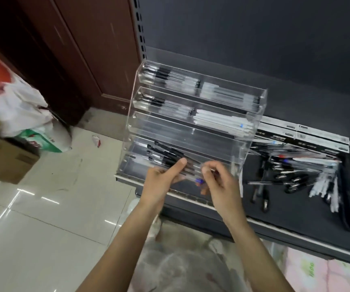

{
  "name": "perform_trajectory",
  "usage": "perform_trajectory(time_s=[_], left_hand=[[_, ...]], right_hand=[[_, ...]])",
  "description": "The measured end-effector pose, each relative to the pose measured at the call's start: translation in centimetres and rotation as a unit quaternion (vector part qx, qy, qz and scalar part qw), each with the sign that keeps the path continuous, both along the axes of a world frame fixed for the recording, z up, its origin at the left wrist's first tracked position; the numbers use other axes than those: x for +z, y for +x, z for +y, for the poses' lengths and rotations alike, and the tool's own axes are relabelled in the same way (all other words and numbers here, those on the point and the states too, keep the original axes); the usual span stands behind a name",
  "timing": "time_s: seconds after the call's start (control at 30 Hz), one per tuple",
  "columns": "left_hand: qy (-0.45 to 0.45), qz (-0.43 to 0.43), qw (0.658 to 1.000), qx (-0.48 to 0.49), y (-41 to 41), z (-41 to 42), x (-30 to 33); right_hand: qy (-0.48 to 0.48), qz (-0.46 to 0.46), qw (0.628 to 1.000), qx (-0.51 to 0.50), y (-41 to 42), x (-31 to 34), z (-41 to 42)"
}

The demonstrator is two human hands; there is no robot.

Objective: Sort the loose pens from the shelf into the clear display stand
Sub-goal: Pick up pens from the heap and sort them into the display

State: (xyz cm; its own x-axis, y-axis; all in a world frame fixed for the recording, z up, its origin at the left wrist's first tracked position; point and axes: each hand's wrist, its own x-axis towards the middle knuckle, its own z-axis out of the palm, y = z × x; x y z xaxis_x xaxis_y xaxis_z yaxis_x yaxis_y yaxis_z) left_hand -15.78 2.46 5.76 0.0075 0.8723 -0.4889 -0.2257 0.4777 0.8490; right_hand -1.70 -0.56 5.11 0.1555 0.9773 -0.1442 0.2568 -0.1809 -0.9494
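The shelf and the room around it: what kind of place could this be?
Probably a small stationery shop being stocked. A dark retail shelf with a slotted upright carries a clear display stand of pens, loose pens beside boxed stock, and a cardboard box on the floor.

The display stand (193,131) is of clear, glossy plastic that looks like acrylic, the shelf (286,209) under it is dark and matt with a pale front edge, probably metal, the floor tiles (43,207) are smooth and shiny, and the door (81,49) is reddish-brown wood.
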Motion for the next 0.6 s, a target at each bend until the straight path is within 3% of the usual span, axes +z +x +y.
perform_trajectory(time_s=[0.17,0.4,0.6], left_hand=[[-0.01,-0.025,0.999,-0.032,-6.2,3.4,0.2],[-0.018,-0.087,0.996,-0.024,-10.0,6.9,0.5],[-0.008,-0.096,0.995,-0.009,-11.5,8.7,0.2]], right_hand=[[0.04,-0.114,0.993,0.002,-4.2,0.5,3.0],[0.09,-0.047,0.986,-0.135,-3.0,3.7,6.3],[0.108,-0.21,0.968,-0.089,-1.9,4.7,12.6]])
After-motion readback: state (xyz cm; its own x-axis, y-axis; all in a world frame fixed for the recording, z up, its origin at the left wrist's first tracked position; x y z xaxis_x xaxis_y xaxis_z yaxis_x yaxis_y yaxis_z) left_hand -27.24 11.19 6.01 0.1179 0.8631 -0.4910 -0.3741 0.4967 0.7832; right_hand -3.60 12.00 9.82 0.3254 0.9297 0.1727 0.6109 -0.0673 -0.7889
